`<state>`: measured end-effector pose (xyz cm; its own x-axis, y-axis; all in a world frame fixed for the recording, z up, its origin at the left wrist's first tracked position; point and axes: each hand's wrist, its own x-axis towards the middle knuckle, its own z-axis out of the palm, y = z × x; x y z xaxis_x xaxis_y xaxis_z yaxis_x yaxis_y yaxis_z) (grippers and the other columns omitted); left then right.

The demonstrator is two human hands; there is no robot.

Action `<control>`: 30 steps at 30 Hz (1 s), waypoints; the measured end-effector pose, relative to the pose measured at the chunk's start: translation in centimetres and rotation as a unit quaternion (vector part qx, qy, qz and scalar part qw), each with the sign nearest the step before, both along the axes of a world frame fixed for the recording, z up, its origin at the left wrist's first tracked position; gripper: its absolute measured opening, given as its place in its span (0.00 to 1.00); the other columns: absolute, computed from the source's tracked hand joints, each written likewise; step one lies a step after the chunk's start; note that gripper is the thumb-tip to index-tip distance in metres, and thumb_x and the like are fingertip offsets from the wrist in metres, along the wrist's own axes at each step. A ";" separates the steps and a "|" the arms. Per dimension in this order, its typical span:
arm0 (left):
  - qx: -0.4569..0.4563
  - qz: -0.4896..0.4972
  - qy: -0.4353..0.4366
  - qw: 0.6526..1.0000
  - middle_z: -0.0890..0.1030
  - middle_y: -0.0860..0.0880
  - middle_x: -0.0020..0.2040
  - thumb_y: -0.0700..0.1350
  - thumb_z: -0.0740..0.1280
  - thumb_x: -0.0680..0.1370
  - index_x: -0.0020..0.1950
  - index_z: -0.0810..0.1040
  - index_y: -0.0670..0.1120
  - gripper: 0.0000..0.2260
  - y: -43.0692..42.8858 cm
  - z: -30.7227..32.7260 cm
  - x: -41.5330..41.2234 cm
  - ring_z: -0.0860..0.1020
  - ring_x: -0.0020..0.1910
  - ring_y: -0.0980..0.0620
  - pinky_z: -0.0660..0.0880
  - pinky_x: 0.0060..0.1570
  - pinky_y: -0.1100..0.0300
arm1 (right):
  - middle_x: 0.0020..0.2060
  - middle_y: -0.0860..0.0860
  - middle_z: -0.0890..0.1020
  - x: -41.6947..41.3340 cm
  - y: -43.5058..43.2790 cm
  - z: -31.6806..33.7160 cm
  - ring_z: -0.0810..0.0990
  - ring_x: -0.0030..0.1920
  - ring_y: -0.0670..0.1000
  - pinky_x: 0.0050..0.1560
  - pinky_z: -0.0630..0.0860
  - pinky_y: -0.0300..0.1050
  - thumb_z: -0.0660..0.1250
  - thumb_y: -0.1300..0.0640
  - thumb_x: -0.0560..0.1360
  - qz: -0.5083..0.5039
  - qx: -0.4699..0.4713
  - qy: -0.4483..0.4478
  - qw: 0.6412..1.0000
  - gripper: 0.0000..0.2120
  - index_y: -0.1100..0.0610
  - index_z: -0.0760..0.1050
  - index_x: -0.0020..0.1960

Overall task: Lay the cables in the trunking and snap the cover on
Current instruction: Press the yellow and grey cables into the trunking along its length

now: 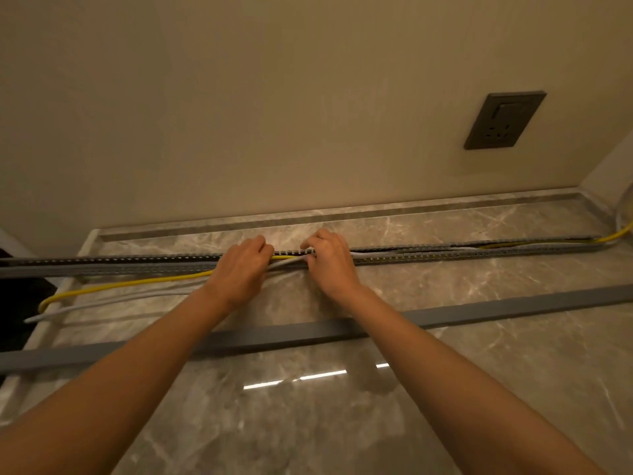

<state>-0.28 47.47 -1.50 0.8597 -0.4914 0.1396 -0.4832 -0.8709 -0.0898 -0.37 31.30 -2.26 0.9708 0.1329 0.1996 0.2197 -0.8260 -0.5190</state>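
Yellow cable disappears under left hand; curled fingers hide what's held.

You are working in dim, warm yellowish light. Something overhead is reflecting as bright white streaks of glare on the polished marble counter, lower middle of the frame. Your left hand and right hand are casting soft, faint shadows on the stone just below them. The wide lens is bowing the trunking and the cover toward both side edges. The cables are running toward a black, underexposed left edge. Fine detail is looking soft throughout.
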 end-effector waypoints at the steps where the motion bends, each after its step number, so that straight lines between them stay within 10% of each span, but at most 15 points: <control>1: 0.011 -0.003 -0.004 1.000 0.80 0.41 0.32 0.33 0.80 0.55 0.37 0.80 0.39 0.15 1.0 -0.1 0.0 0.78 0.26 0.42 0.75 0.22 0.56 | 0.54 0.59 0.78 0.1 1.1 0.0 0.73 0.57 0.58 0.61 0.67 0.48 0.62 0.65 0.75 0.003 0.013 0.013 1.000 0.11 0.62 0.77 0.56; 6: 0.040 -0.007 -0.007 0.999 0.81 0.42 0.33 0.33 0.79 0.58 0.38 0.81 0.40 0.13 3.8 -0.7 0.2 0.78 0.27 0.43 0.74 0.23 0.56 | 0.50 0.58 0.81 0.4 3.2 -0.4 0.77 0.52 0.56 0.51 0.68 0.40 0.67 0.65 0.72 -0.048 0.104 0.058 0.992 0.07 0.63 0.80 0.49; 11: 0.038 -0.019 0.042 0.998 0.77 0.40 0.56 0.38 0.62 0.78 0.58 0.75 0.39 0.10 4.3 0.7 1.5 0.76 0.53 0.40 0.74 0.49 0.48 | 0.50 0.58 0.81 0.5 3.7 -0.5 0.77 0.51 0.55 0.53 0.70 0.42 0.66 0.66 0.72 -0.077 0.117 0.063 0.988 0.07 0.64 0.81 0.48; 21: 0.014 -0.064 -0.017 0.998 0.79 0.41 0.33 0.34 0.81 0.54 0.33 0.79 0.39 0.14 4.5 -0.1 2.5 0.78 0.30 0.42 0.74 0.24 0.56 | 0.53 0.57 0.79 0.5 4.1 -2.0 0.72 0.56 0.56 0.50 0.59 0.35 0.62 0.66 0.75 -0.093 0.080 0.046 0.991 0.09 0.65 0.79 0.52; 30: -0.091 -0.079 -0.020 0.992 0.80 0.41 0.35 0.35 0.77 0.66 0.38 0.81 0.38 0.07 5.0 -1.7 1.7 0.77 0.31 0.44 0.75 0.27 0.56 | 0.48 0.59 0.77 0.3 3.7 -2.1 0.72 0.49 0.54 0.51 0.69 0.45 0.63 0.66 0.74 -0.080 0.085 0.032 0.993 0.02 0.65 0.72 0.47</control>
